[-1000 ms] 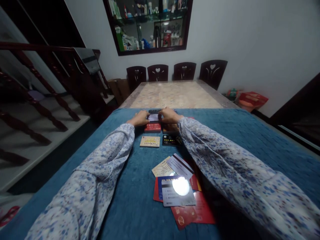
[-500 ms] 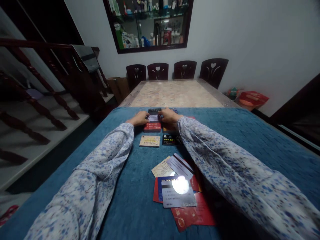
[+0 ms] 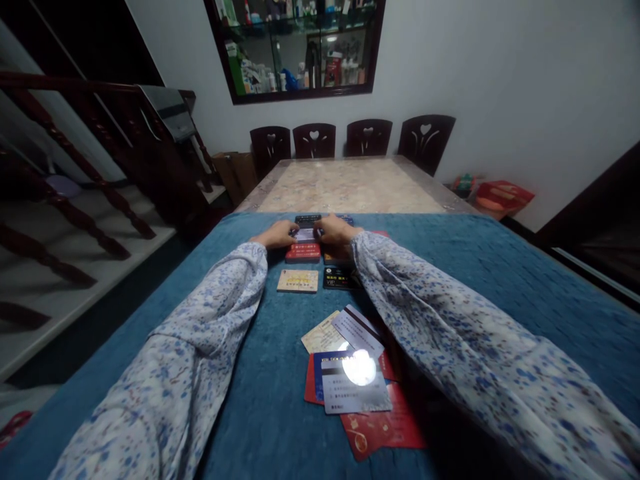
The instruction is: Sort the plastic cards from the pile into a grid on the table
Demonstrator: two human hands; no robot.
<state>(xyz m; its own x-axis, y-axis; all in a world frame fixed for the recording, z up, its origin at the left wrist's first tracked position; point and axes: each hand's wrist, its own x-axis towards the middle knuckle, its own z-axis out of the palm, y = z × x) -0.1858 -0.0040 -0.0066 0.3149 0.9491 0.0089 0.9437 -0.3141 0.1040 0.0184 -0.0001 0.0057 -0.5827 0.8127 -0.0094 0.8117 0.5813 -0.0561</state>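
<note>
My left hand (image 3: 278, 235) and my right hand (image 3: 336, 230) grip opposite sides of a silvery-white card (image 3: 305, 235) at the far part of the cloth. Just behind it lies a black card (image 3: 307, 221), and in front a red card stack (image 3: 303, 252). A blue card (image 3: 346, 219) shows partly behind my right hand. Nearer to me are a cream-yellow card stack (image 3: 298, 281) and a black VIP card stack (image 3: 340, 277), the latter partly covered by my right sleeve. Closer still, loose cards overlap in a pile, a grey card (image 3: 350, 393) on top.
A blue cloth (image 3: 250, 400) covers the near table; the bare patterned tabletop (image 3: 345, 187) stretches beyond. Several dark chairs (image 3: 367, 137) line the wall under a glass cabinet (image 3: 300, 53). A wooden railing (image 3: 90, 200) is at left, a red bag (image 3: 503, 197) at right.
The view has shifted slightly. Both hands stay at the same card, and the cards on the cloth keep their layout.
</note>
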